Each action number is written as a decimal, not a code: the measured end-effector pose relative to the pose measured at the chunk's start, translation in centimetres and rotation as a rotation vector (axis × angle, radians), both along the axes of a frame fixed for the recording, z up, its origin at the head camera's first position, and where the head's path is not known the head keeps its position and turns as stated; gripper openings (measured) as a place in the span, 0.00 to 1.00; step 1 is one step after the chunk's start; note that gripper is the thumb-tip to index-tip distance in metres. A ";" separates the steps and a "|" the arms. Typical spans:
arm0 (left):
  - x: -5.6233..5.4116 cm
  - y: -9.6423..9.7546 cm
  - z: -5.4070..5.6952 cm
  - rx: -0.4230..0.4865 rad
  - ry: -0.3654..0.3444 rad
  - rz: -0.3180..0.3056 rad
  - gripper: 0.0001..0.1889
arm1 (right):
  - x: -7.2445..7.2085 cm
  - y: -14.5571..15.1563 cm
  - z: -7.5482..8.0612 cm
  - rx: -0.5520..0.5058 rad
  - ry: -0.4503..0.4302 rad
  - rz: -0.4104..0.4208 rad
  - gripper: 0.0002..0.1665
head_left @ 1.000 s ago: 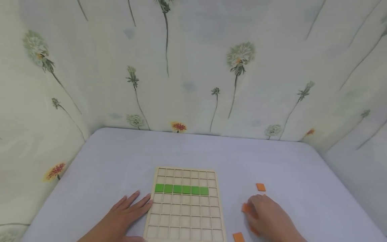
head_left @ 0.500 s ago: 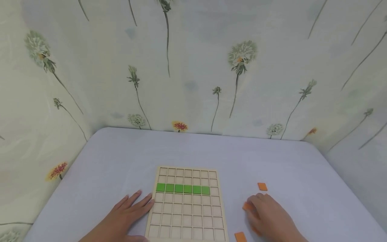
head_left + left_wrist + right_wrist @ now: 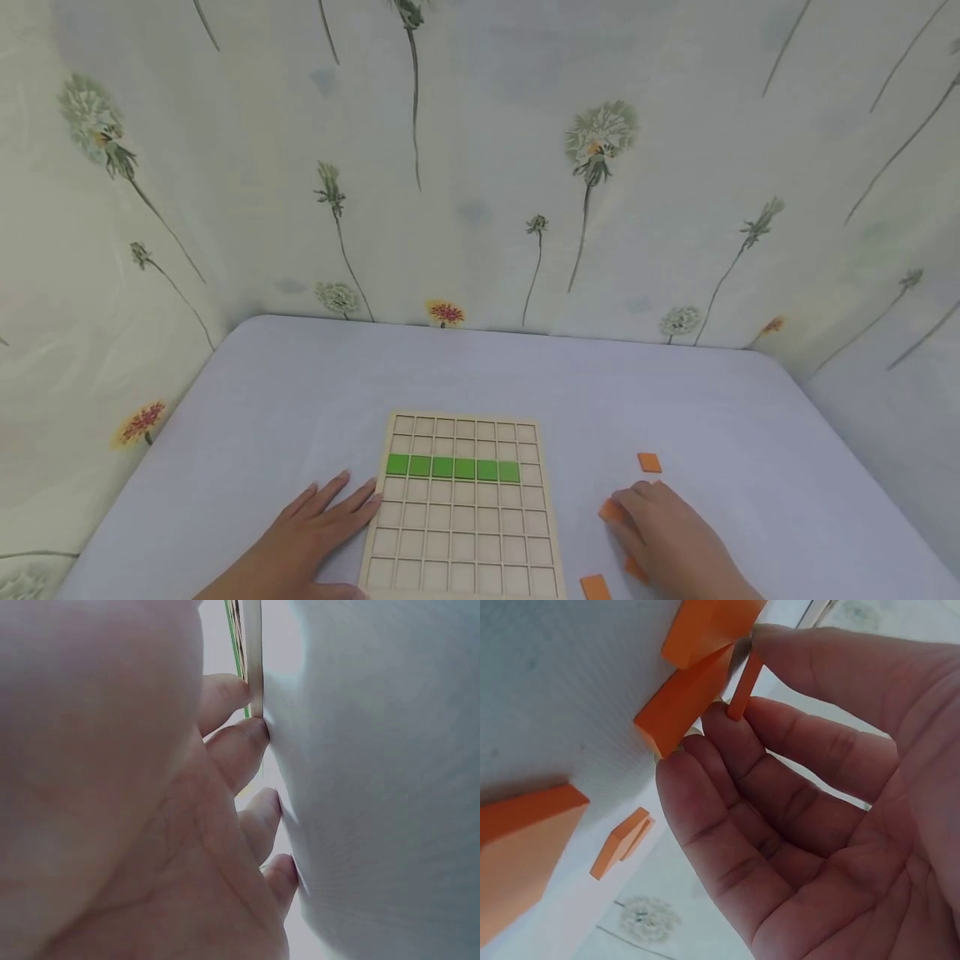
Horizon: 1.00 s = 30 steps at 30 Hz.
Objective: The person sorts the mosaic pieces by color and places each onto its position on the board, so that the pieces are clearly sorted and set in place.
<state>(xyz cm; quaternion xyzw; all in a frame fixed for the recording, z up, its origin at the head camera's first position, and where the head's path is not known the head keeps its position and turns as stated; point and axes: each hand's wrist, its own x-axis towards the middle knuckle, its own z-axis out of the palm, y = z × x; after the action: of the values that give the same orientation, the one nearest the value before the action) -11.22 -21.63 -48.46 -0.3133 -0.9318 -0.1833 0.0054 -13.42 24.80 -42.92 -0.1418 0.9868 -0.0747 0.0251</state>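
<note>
A pale wooden grid board (image 3: 462, 598) lies on the table, with a row of green square tiles (image 3: 442, 467) in its third row from the far edge. My left hand (image 3: 318, 529) lies with fingers spread on the table, fingertips touching the board's left edge; the left wrist view shows them against its side (image 3: 256, 660). To the right of the board, my right hand (image 3: 667, 533) pinches a thin orange tile (image 3: 746, 684) between thumb and fingers. Another orange tile (image 3: 682, 705) stands tilted at its other fingertips. The palm side is hidden in the head view.
Loose orange tiles lie around the right hand: one beyond it (image 3: 649, 462), one near the front (image 3: 596, 587), and one partly under it (image 3: 636, 570). A white cloth (image 3: 300, 392) covers the table. Behind hangs a curtain (image 3: 480, 167) printed with dandelions.
The right hand stays among the orange tiles with its fingers shifting slightly; a little more of the tile under it shows. The left hand and the board keep their places.
</note>
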 end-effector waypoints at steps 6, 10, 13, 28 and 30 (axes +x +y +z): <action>0.1 0.0 0.0 -0.004 0.012 0.000 0.50 | -0.1 -0.1 -0.1 0.006 0.002 0.015 0.14; 0.2 -0.1 0.0 0.011 0.017 -0.001 0.50 | -0.2 0.0 -0.2 -0.008 0.014 0.024 0.17; 0.2 -0.1 0.0 0.015 0.031 -0.005 0.50 | -0.3 0.0 -0.2 -0.009 0.030 0.023 0.14; 0.2 0.0 -0.1 0.007 0.064 -0.017 0.49 | -0.1 0.4 -0.6 -0.005 0.070 0.017 0.08; 0.2 0.0 0.0 0.006 0.058 -0.016 0.49 | 0.0 0.4 -0.6 -0.008 0.074 0.023 0.08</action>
<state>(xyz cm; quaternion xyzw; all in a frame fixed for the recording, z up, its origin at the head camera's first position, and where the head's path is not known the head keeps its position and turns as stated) -11.06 -21.64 -48.51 -0.3258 -0.9282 -0.1769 0.0318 -13.45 25.19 -43.50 -0.1560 0.9850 -0.0733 -0.0111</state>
